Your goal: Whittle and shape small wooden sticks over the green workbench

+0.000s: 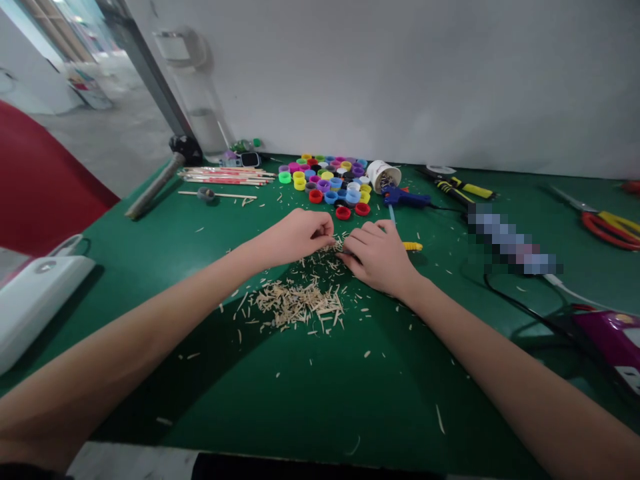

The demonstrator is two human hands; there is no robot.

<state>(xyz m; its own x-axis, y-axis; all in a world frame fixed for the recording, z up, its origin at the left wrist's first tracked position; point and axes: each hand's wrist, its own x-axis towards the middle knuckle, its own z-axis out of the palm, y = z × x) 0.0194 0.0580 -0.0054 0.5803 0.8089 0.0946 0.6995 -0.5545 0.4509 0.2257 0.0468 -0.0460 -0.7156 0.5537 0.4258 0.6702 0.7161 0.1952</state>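
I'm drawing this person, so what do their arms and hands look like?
The left hand and right hand wear no gloves, and no rings show. The left forearm and right forearm are bare too, without watches or bracelets. Black cloth, maybe a sleeve edge, peeks in at the bottom left.

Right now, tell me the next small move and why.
I'd probably have the left hand and right hand sweep the scattered wood slivers into the larger heap: both hands are right beside them, and the heap lies just nearer the wearer.
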